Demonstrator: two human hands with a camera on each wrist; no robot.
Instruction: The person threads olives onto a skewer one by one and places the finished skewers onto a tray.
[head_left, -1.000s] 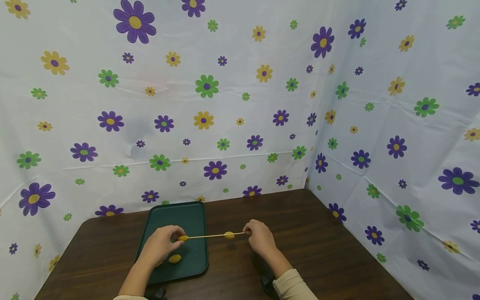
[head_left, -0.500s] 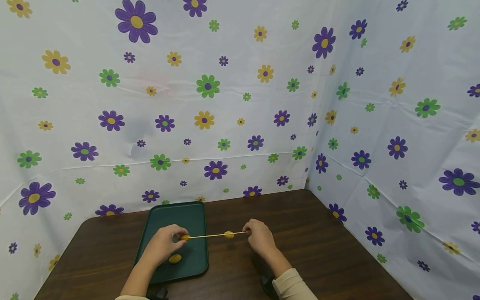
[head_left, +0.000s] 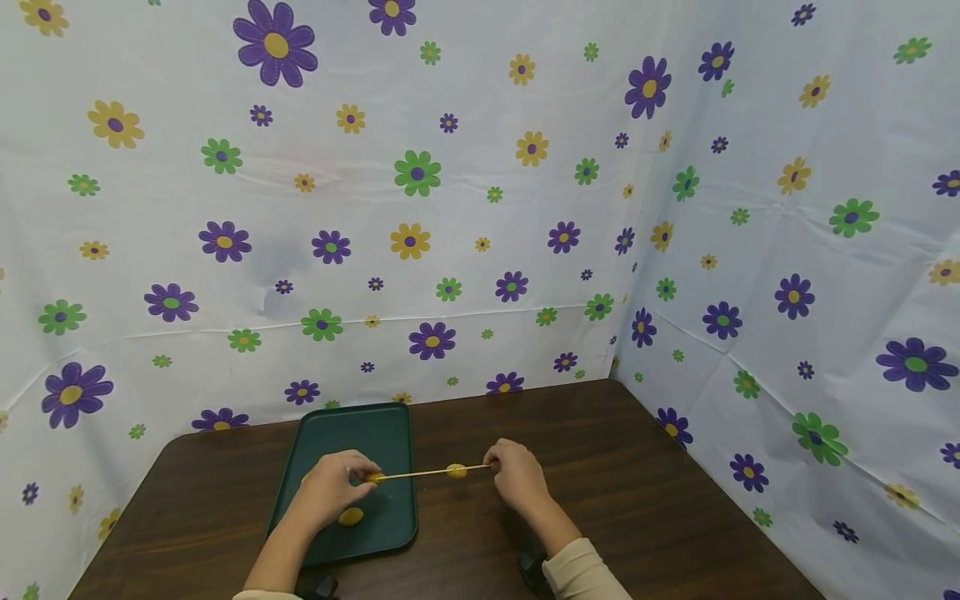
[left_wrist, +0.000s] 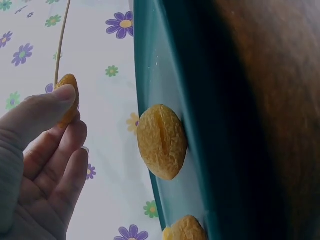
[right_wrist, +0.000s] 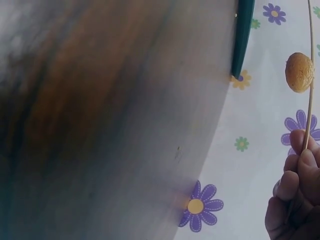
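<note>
My left hand pinches a wrinkled golden-brown oval piece, like a dried fruit, between thumb and fingers. That piece sits at the left end of a thin wooden skewer; how deep the tip goes in is hidden. Farther right, a second oval piece is threaded on the skewer. With curled fingers, my right hand grips the skewer's other end, holding it nearly level above the table. Under my left hand is a dark green tray, where another piece with a slit lies.
In the left wrist view one more piece shows at the bottom edge, on the tray. The brown wooden table extends to the right. Flower-printed white sheets stand behind and to the right of it.
My left hand has shifted slightly right with its pinched piece, toward the right hand. A piece on the tray now peeks out left of that hand. My right hand has hardly moved.
</note>
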